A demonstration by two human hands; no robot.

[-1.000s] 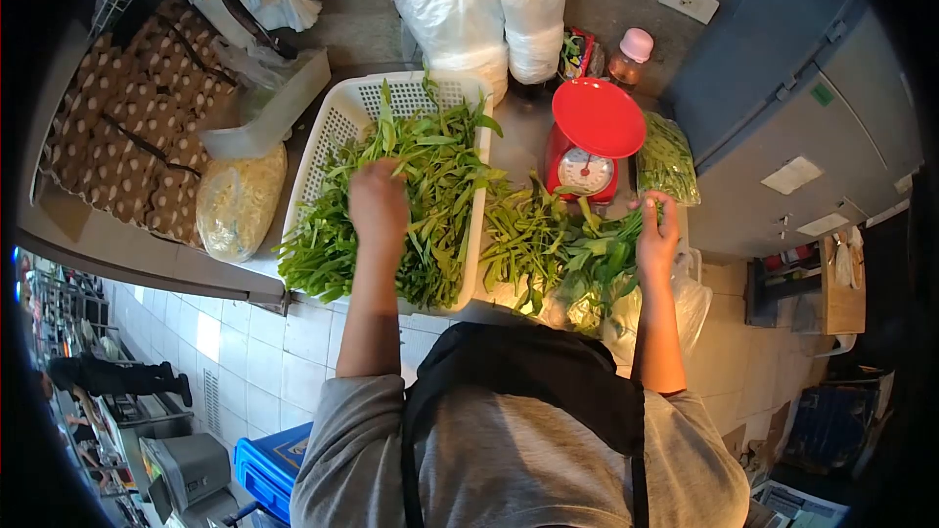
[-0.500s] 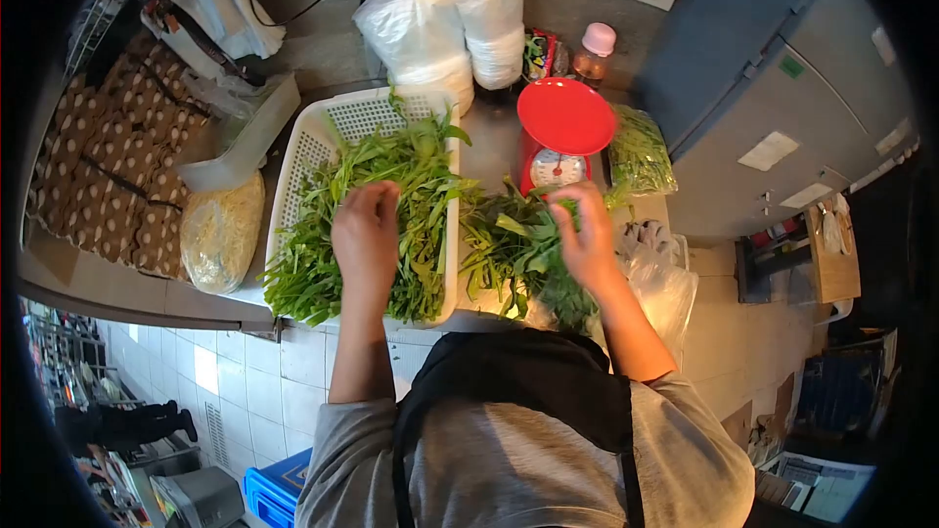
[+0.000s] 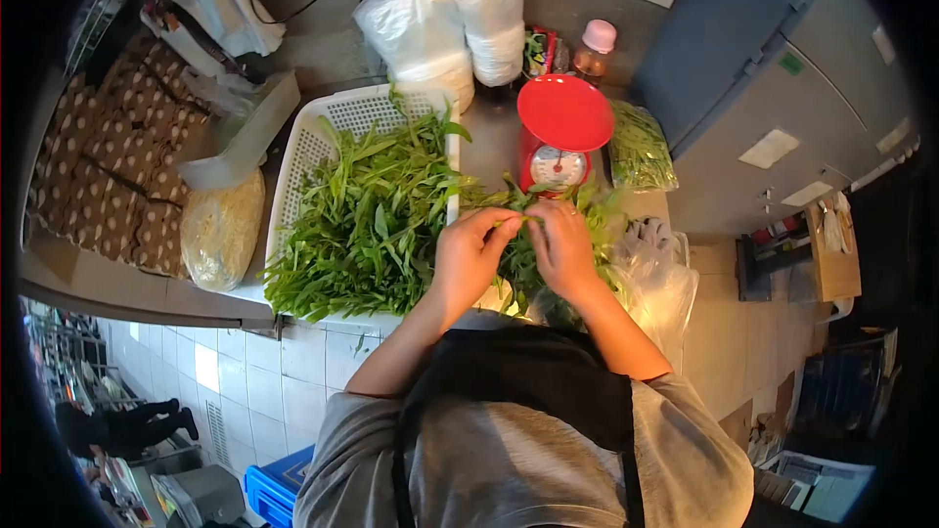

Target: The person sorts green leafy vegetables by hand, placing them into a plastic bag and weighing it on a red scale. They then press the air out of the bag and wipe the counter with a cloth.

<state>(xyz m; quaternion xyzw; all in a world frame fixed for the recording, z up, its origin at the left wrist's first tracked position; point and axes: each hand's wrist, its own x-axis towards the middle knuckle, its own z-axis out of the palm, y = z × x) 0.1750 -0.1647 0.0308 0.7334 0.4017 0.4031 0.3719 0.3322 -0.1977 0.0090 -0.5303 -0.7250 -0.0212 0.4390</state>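
My left hand [image 3: 471,252] and my right hand [image 3: 562,249] meet in front of the scale, fingertips almost together. Both pinch a thin stem of leafy greens [image 3: 529,219], and its leaves fan out blurred on the right. Under and around the hands lies a loose bunch of leafy greens [image 3: 523,269], partly covered by them. Left of my left hand, a white perforated basket [image 3: 301,152] is heaped with long-leaved greens [image 3: 377,210]. Just beyond my right hand stands a red kitchen scale [image 3: 565,115] with a round dial.
Bagged greens [image 3: 641,147] and a clear plastic bag [image 3: 657,284] lie to the right. White plastic bags [image 3: 421,34] and a pink-capped bottle [image 3: 595,49] stand by the wall. A bag of pale shreds [image 3: 223,235] sits left of the basket. Another person's legs [image 3: 147,420] show lower left.
My left hand has moved right, from above the basket to my right hand. My right hand has come slightly left and down, and both now pinch a stem.
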